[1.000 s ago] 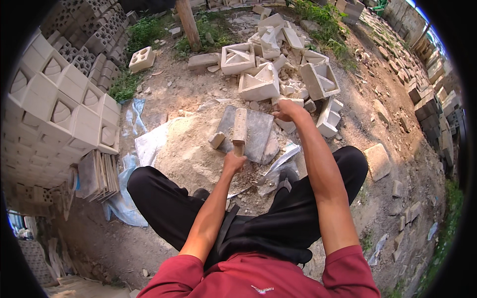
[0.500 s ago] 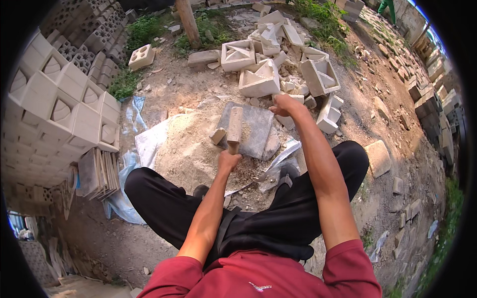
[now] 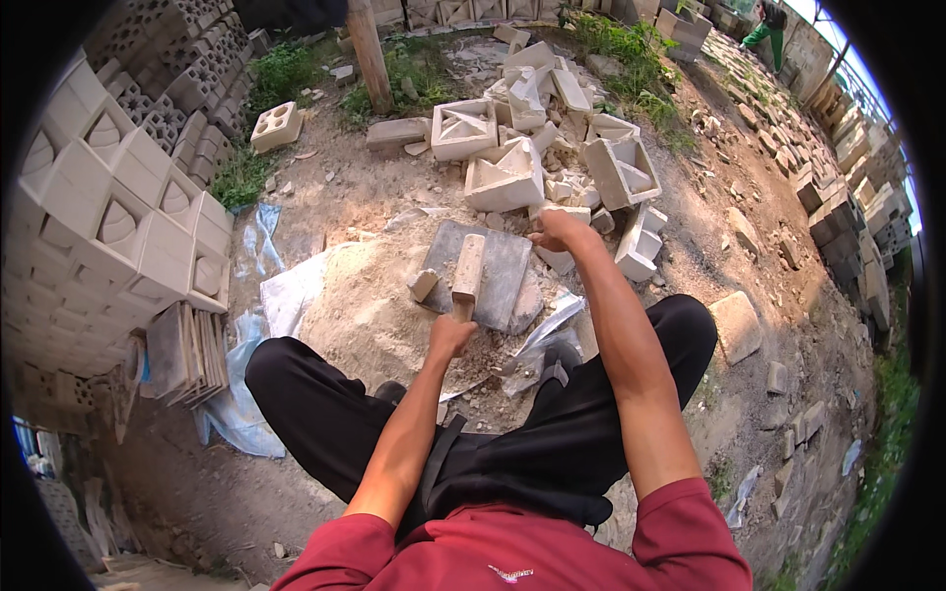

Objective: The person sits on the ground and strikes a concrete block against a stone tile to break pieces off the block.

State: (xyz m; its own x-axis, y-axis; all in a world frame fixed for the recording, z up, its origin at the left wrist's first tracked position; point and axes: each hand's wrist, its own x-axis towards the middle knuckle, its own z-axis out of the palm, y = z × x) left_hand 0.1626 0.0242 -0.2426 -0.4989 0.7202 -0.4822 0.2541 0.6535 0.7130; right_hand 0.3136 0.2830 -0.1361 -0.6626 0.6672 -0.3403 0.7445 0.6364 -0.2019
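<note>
My left hand [image 3: 451, 337] is closed round the narrow handle of a wooden mallet [image 3: 470, 266]. The mallet's thick head rests on or just above a flat grey slab [image 3: 505, 281]. Beside the head, at the slab's left edge, lies a small pale block chunk [image 3: 424, 286]. Crushed pale rubble [image 3: 355, 295] is heaped left of the slab. My right hand [image 3: 560, 232] reaches past the slab's far right corner to the broken blocks [image 3: 505, 177]. Its fingers are curled down next to a pale fragment [image 3: 558, 260]; whatever they grip is hidden.
Patterned pale blocks [image 3: 148, 222] are stacked at left, with thin boards [image 3: 187, 355] leaning below. A wooden post [image 3: 369, 59] stands at the back. Grey blocks [image 3: 838, 212] line the right side. Plastic sheeting [image 3: 241, 394] lies by my left knee. A person in green trousers [image 3: 769, 41] is far right.
The view has tilted slightly upward, so the scene sits lower and more of the far person shows. Both hands keep nearly the same places, the left still on the mallet.
</note>
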